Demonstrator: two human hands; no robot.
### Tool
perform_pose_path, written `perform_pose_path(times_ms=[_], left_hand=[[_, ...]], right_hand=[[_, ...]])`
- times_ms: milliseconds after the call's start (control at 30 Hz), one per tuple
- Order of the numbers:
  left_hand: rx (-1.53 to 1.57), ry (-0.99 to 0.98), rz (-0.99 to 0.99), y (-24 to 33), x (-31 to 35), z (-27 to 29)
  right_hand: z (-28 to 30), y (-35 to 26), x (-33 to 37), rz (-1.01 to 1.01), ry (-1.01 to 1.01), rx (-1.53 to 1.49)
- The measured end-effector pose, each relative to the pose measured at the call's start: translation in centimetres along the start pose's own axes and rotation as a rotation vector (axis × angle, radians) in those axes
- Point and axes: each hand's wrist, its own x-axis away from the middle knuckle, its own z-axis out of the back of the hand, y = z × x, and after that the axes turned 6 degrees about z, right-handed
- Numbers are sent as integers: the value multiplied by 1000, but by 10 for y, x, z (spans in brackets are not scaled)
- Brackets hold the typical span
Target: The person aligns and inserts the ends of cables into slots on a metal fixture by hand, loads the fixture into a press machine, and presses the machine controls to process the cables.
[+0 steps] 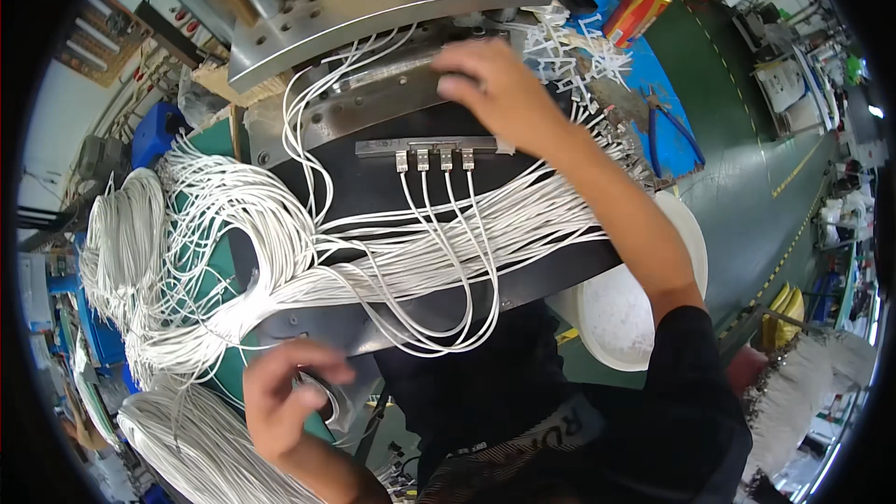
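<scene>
My right hand [504,93] reaches over the metal press bed [364,103], fingers bent and a gap between thumb and fingers; I see nothing in it. Below it lies a metal bar fixture [378,147] with several small metal connectors [446,161] in a row along its near edge. White cables [481,252] run from these connectors and loop toward me. Under them, a thick bundle of white cables [401,271] stretches across the black work surface. My left hand [285,397], somewhat blurred, is raised near the surface's front edge, its thumb and fingers apart and no cable visible between them.
Coiled white cables [126,243] hang at the left, with another bundle [205,448] below. At the right are white plastic pieces [569,56], a red-and-gold can [638,11], blue-handled pliers [674,131] and a white tub [691,243]. A thick steel plate [392,23] overhangs the far side.
</scene>
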Motion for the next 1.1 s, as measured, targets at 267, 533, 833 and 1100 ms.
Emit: perform_pose_path(times_ms=[267, 533, 833, 1100], left_hand=[[-173, 391, 25, -20, 49, -6], [-1317, 683, -514, -25, -226, -27], [-1245, 305, -514, -7, -198, -5], [-1560, 611, 209, -72, -28, 199]], right_hand=[[-13, 55, -98, -552, -56, 50], [-43, 99, -97, -314, 241, 124], [-40, 116, -66, -252, 332, 91], [32, 28, -5, -328, 26, -188]])
